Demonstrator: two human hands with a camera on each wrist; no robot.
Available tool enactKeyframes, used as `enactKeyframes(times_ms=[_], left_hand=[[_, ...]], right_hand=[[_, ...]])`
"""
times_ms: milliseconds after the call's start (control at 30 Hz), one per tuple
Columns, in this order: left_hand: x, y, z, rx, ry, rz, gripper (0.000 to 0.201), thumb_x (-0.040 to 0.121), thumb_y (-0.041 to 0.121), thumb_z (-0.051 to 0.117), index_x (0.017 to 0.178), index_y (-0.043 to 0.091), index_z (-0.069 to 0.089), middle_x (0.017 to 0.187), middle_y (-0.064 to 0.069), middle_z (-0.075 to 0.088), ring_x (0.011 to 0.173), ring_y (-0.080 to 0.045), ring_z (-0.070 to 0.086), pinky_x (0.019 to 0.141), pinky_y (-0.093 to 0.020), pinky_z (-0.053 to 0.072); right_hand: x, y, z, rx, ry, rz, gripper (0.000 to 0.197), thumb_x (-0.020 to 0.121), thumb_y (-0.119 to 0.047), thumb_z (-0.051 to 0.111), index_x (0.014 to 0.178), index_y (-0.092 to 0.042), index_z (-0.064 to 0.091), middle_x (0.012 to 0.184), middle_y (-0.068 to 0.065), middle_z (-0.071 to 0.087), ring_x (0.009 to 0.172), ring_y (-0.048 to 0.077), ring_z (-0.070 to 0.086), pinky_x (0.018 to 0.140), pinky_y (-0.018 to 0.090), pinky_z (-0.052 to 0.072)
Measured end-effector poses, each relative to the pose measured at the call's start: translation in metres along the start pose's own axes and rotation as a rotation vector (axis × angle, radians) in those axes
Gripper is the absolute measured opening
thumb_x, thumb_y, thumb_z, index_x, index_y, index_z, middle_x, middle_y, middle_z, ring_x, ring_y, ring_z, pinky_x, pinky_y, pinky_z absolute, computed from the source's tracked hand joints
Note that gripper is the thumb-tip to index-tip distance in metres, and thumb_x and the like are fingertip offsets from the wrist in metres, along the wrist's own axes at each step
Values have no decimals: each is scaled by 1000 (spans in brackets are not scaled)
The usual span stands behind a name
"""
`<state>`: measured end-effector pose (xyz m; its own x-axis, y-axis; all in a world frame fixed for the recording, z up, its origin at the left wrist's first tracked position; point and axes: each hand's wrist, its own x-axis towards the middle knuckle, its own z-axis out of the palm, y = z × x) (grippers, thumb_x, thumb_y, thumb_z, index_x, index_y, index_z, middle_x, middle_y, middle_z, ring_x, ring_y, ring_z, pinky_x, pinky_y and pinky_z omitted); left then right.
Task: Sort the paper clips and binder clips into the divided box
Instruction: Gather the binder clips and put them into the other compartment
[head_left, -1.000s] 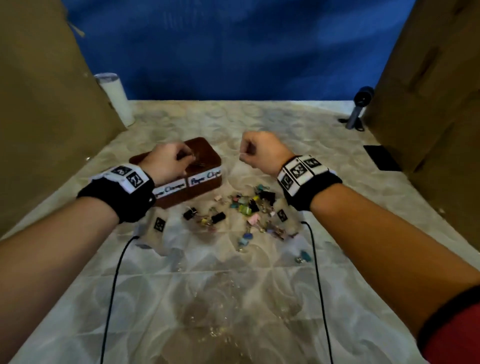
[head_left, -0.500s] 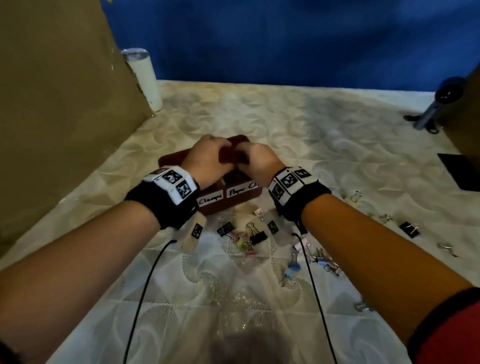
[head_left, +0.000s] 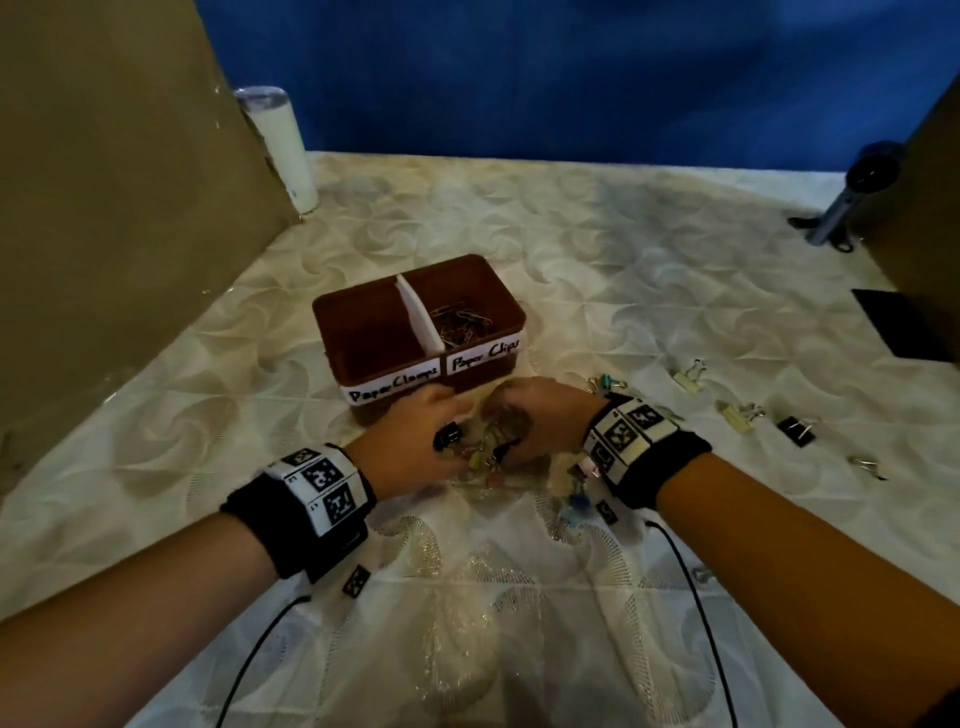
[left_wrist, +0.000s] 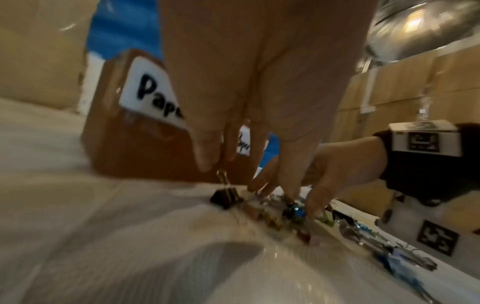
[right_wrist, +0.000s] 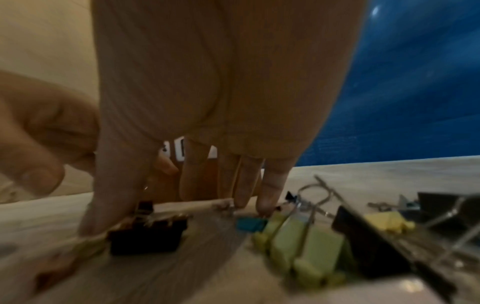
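The brown divided box (head_left: 337, 332) stands mid-table, labelled "Paper Clamps" on the left and "Paper Clips" on the right. Several paper clips (head_left: 462, 319) lie in its right compartment; the left one looks bare. Just in front of the box lies a pile of coloured binder clips (head_left: 485, 454). My left hand (head_left: 415, 434) and right hand (head_left: 537, 421) are both down on this pile. Straight left fingers (left_wrist: 207, 156) point at a black binder clip (left_wrist: 226, 197). The right fingers (right_wrist: 270, 193) touch a small blue clip (right_wrist: 250, 224), with the thumb beside another black clip (right_wrist: 148, 236).
More binder clips are scattered to the right: teal (head_left: 609, 383), cream (head_left: 691, 375), black (head_left: 797, 430). A white tumbler (head_left: 280, 150) stands at the back left by a cardboard wall (head_left: 104, 208). A small stand device (head_left: 857, 197) sits back right. Wrist cables trail towards me.
Both hands have come back from over the box and dropped onto the clip pile in front of it. The box's compartments are now uncovered.
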<state>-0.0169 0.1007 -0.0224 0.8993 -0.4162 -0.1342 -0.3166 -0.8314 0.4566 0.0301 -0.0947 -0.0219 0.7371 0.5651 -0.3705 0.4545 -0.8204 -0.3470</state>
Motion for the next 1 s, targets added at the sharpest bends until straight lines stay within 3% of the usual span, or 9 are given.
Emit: enactKeyframes(times_ms=[100,200,300,400,533,600,733,867,1000], left_hand=[[-7,-6,7,53,-106,-75,62,80,34,67,136,20,45,143,-2,37,129,-19,40,107,-26,32],[-16,-12,3,42,-31,-95,44,82,26,66,124,17,56,121,-2,52,112,-18,52,94,-24,39],[-25,-23,0,24,34,-120,29,81,26,67,110,18,64,102,1,55,94,-16,56,77,-19,42],[-30,-27,2,-1,93,-131,25,79,32,70,98,17,65,91,5,51,82,-10,49,63,-9,33],[-29,-26,4,-58,150,-162,14,79,22,69,91,14,66,90,1,57,85,-16,56,76,-24,46],[-28,-28,3,-50,147,-159,11,79,16,67,90,12,67,92,-2,61,88,-19,59,78,-23,44],[-33,-35,-2,-61,121,-128,10,77,21,72,85,16,69,84,6,56,79,-11,54,65,-9,35],[-33,-39,-4,-42,74,-129,25,68,41,78,80,21,67,81,9,54,73,-4,50,62,-11,36],[-30,-37,-6,-2,86,-116,27,72,45,72,74,21,62,75,11,50,65,1,44,58,-13,33]], right_hand=[[-3,1,2,-113,-34,-33,53,75,-40,73,122,-20,58,126,4,53,111,24,53,96,34,45],[-11,9,-3,-189,-72,-1,51,70,-48,74,114,-24,63,119,2,56,108,25,54,92,38,47],[-14,6,-6,-240,-15,25,48,68,-55,71,110,-34,62,116,-1,55,105,23,51,92,40,45],[-1,-14,-3,-71,92,-44,40,84,-32,59,124,-29,56,128,1,54,116,22,50,98,42,43],[24,-36,9,16,8,-107,53,82,-5,50,130,-27,52,134,4,53,121,27,49,102,41,43],[32,-40,14,-100,-5,-138,49,83,-8,51,128,-28,54,127,8,51,113,31,48,97,44,44],[35,-36,13,-185,4,-208,36,88,-17,53,121,-28,62,123,9,49,111,30,48,94,41,44],[28,-22,7,-225,16,-212,29,90,-20,54,116,-20,66,123,9,54,112,27,51,93,37,44],[24,-15,11,-220,69,-142,25,87,-20,56,107,-12,69,115,9,56,109,27,53,90,35,47]])
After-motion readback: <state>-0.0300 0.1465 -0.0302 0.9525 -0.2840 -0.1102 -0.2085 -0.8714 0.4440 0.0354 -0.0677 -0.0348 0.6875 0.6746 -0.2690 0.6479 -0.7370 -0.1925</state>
